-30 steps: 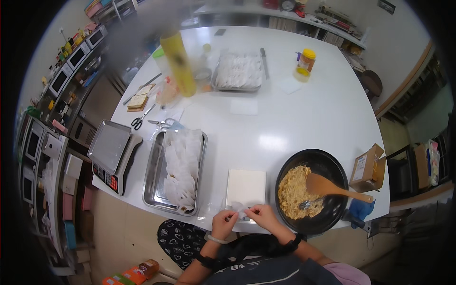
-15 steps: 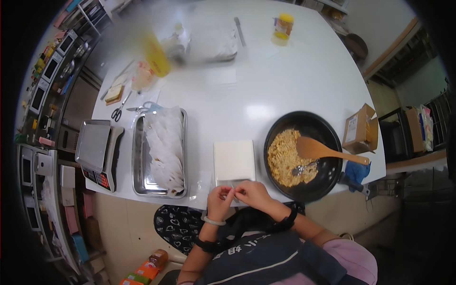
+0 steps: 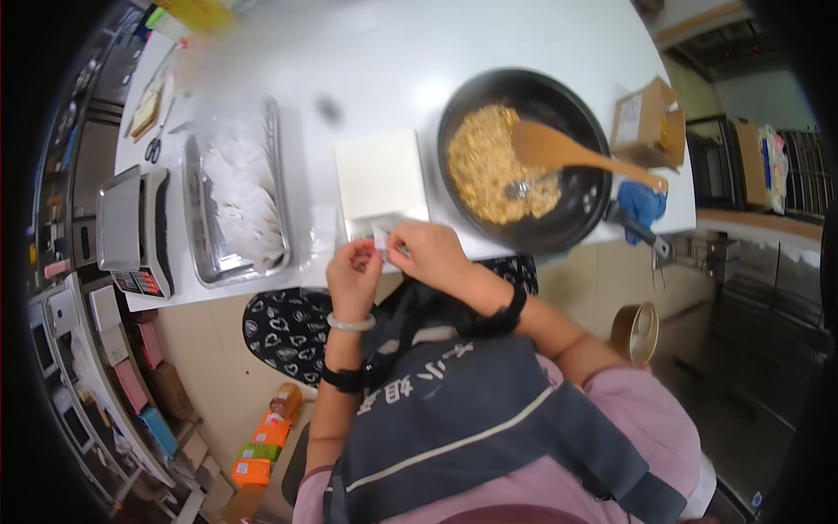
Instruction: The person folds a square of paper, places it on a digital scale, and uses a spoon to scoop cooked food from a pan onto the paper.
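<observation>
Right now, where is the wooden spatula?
In the head view the wooden spatula lies in the black pan of fried filling on the right of the white table, handle pointing toward the cardboard box.

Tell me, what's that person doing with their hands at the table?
A person at the edge of a white table holds a small white wrapper between the left hand and right hand. Just beyond lies a white square sheet. Beside it, a black pan holds crumbly filling and a wooden spatula.
</observation>
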Motion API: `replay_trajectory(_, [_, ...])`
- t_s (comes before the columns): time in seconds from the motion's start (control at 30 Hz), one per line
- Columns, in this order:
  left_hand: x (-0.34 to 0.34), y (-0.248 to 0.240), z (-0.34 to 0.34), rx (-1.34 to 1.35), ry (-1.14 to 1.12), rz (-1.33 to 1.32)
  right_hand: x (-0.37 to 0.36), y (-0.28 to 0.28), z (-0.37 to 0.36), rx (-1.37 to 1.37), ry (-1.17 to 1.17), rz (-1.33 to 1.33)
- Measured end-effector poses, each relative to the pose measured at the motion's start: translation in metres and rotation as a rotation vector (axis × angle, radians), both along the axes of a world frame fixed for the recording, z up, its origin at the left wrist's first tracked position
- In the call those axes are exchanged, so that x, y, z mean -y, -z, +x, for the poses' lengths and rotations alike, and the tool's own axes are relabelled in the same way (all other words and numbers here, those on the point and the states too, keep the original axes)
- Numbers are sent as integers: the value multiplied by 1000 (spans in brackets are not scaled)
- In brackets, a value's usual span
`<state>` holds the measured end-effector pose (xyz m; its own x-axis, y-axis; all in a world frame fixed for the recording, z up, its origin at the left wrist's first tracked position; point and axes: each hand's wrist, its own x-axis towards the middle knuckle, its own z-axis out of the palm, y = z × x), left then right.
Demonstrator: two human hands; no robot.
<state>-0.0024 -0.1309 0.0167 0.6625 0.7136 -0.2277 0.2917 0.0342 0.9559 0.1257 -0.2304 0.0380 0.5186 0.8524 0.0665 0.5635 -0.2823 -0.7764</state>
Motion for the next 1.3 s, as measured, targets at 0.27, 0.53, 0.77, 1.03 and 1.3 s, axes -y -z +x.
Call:
replay_trajectory(0.27, [12, -9, 2, 7, -9, 258, 5, -4, -6, -25, 5, -20])
replay_trajectory(0.53, [24, -32, 7, -59, 82, 705, 10, 9, -7, 45, -99, -129])
replay_trajectory(0.77, [26, -41, 4, 88, 196, 774, 19, 13, 6, -379, -78, -83])
replay_trajectory(1.03, [17, -49, 1, 93, 484, 794, 31, 0, 11, -1128, -98, -98])
replay_trajectory(1.3, [22, -46, 1, 49, 509, 876, 44, 5, 19, -1174, -181, -109])
